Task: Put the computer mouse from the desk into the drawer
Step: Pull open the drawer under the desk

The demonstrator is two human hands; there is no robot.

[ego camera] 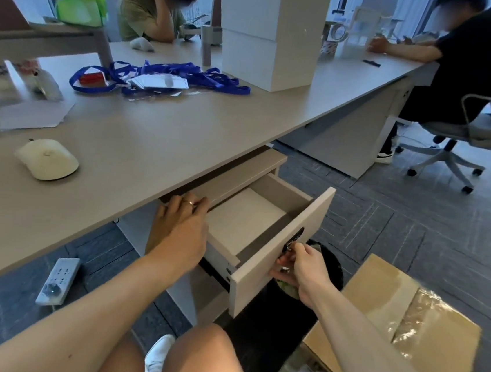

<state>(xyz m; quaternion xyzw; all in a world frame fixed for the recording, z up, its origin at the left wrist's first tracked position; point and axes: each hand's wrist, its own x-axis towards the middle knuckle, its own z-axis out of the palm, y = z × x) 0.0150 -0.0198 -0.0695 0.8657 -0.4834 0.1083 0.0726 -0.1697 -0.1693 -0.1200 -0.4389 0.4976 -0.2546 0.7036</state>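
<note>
White mouse (47,159) on desk (139,144), drawer (264,227) open, right hand (302,267) fingers pinching handle, left hand (180,230) grip unclear.

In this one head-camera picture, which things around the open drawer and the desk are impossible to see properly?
- Back part of the open beige drawer: head view, hidden under the long beige desk.
- Black handle area on the drawer front: covered by the right hand.
- Left hand fingertips: hidden past the drawer's side edge.
- Underside of the white computer mouse: faces the desk.
</note>
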